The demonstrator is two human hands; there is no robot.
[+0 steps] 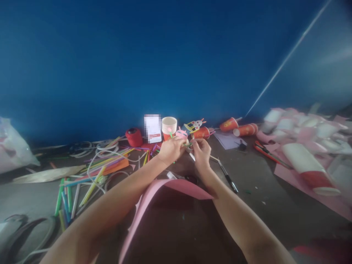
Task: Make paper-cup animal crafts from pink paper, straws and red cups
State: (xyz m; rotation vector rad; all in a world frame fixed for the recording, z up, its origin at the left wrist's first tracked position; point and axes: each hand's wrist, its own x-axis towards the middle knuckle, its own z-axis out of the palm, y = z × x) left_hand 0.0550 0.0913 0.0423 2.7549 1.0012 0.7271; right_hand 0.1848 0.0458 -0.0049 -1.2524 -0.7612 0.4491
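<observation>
My left hand [171, 149] and my right hand [201, 151] meet close together above the grey floor, both with fingers curled. Between them they pinch a thin green straw [188, 145] beside a small pink paper piece [181, 134]. A sheet of pink paper [154, 198] lies over my lap below the forearms. A black pen or knife [227, 178] lies just right of my right wrist.
Several coloured straws [90, 179] and white cord [103, 156] lie at the left. Along the blue wall stand a red thread spool [134, 136], stacked paper cups [169, 126], a paper rabbit [195, 125] and red cups [244, 129]. Red scissors [265, 151] and rolled pink-and-white paper [305, 161] lie at the right.
</observation>
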